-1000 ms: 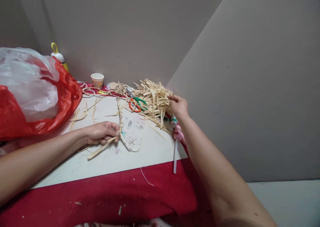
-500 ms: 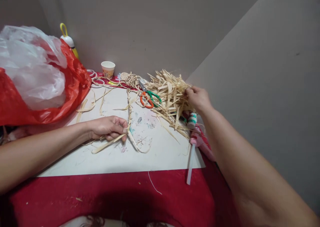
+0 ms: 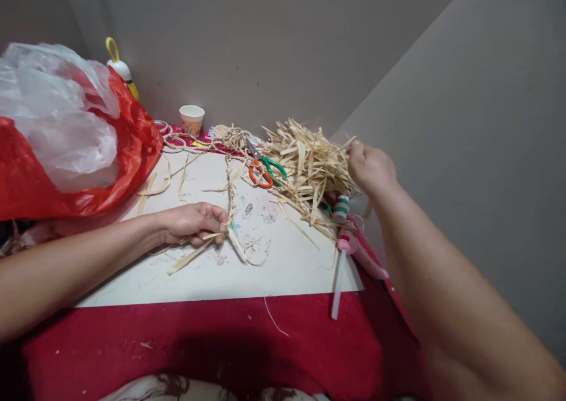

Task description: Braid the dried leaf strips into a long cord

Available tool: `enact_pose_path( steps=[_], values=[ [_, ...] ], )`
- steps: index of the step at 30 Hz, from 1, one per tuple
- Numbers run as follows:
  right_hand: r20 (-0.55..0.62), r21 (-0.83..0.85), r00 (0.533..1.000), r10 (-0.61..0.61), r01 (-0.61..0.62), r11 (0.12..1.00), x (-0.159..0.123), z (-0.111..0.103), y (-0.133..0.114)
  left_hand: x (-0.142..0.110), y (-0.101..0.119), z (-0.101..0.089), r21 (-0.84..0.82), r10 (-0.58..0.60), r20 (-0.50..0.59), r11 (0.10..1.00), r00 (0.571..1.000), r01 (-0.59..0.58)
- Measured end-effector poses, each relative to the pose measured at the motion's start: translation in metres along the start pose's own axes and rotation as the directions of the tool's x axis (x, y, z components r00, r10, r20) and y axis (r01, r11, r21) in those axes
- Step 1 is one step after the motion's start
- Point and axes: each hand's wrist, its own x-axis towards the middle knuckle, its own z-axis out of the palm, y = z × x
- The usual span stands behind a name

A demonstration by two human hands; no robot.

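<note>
My left hand [image 3: 201, 223] is closed, pinching the lower end of a thin braided straw cord [image 3: 230, 191] over the white board. Loose straw ends [image 3: 190, 260] fan out below its fingers. My right hand [image 3: 374, 165] is closed at the right side of a heap of dry straw strips [image 3: 309, 159]. A strip of straw shows at its fingertips, and another bit hangs below the hand. Scissors [image 3: 266, 172] with one orange and one green handle lie against the heap's left side.
A red and clear plastic bag [image 3: 79, 130] fills the left. Along the back stand a paper cup [image 3: 191, 122] and a yellow-and-white bottle [image 3: 121, 71]. A pink glue gun [image 3: 347, 239] with a glue stick lies right of the white board [image 3: 300, 277]. Red cloth [image 3: 212, 330] covers the front.
My right hand has moved right and slightly away from the straw heap, drawing a strip with it. My left hand stays at the braid, its straw ends shifted slightly.
</note>
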Motion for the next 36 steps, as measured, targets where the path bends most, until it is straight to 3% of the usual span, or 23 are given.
enact_pose_path(
  steps=[2, 4, 6, 8, 10, 12, 13, 15, 16, 18, 21, 24, 27, 33, 36],
  values=[
    [-0.064, -0.042, 0.996, 0.062, -0.065, 0.997, -0.003, -0.008, -0.004, -0.001, 0.000, 0.001, -0.001, 0.004, -0.005, 1.000, 1.000, -0.004],
    [-0.180, 0.022, 0.983, 0.044, -0.041, 0.999, -0.007, -0.013, -0.007, -0.002, 0.000, 0.002, -0.002, -0.001, -0.022, 1.000, 1.000, 0.001],
    [-0.324, 0.199, 0.946, -0.013, 0.081, 0.977, -0.011, -0.017, -0.011, -0.002, 0.001, 0.004, 0.006, -0.011, -0.037, 1.000, 0.999, 0.012],
    [-0.386, 0.447, 0.922, 0.023, 0.166, 0.879, -0.019, -0.021, -0.019, -0.002, 0.001, 0.004, 0.018, -0.018, -0.052, 1.000, 0.999, 0.019],
    [-0.237, 0.716, 0.963, 0.129, 0.083, 0.693, -0.035, -0.025, -0.032, -0.002, 0.001, 0.006, 0.028, -0.023, -0.072, 0.999, 0.997, 0.025],
    [0.086, 0.899, 0.996, 0.038, -0.094, 0.428, -0.060, -0.027, -0.048, -0.002, 0.001, 0.007, 0.034, -0.029, -0.098, 0.999, 0.995, 0.032],
    [0.267, 0.914, 0.961, -0.068, -0.231, 0.333, -0.076, -0.027, -0.056, -0.002, 0.001, 0.007, 0.038, -0.028, -0.110, 0.999, 0.994, 0.033],
    [0.520, 0.847, 0.816, -0.251, -0.455, 0.275, -0.110, -0.022, -0.071, -0.001, 0.001, 0.009, 0.043, -0.019, -0.129, 0.999, 0.992, 0.025],
    [0.596, 0.802, 0.734, -0.325, -0.530, 0.274, -0.126, -0.019, -0.077, -0.001, 0.001, 0.009, 0.042, -0.012, -0.138, 0.999, 0.990, 0.018],
    [0.679, 0.729, 0.621, -0.391, -0.633, 0.261, -0.153, -0.010, -0.086, 0.000, 0.000, 0.011, 0.032, 0.003, -0.154, 0.999, 0.988, 0.002],
    [0.734, 0.664, 0.569, -0.370, -0.715, 0.217, -0.175, 0.000, -0.096, 0.002, -0.002, 0.012, 0.023, 0.023, -0.168, 1.000, 0.986, -0.020],
    [0.734, 0.664, 0.587, -0.342, -0.725, 0.182, -0.181, 0.003, -0.099, 0.002, -0.004, 0.013, 0.013, 0.036, -0.172, 0.999, 0.984, -0.035],
    [0.694, 0.712, 0.639, -0.331, -0.679, 0.181, -0.180, 0.002, -0.098, 0.002, -0.004, 0.015, -0.002, 0.042, -0.175, 0.999, 0.984, -0.043],
    [0.587, 0.798, 0.774, -0.236, -0.506, 0.326, -0.176, 0.001, -0.085, 0.001, -0.001, 0.020, -0.009, 0.013, -0.208, 1.000, 0.978, -0.015],
    [0.627, 0.772, 0.739, -0.247, -0.543, 0.331, -0.175, 0.005, -0.084, 0.002, -0.001, 0.021, 0.015, 0.016, -0.210, 1.000, 0.978, -0.013]
  ],
)
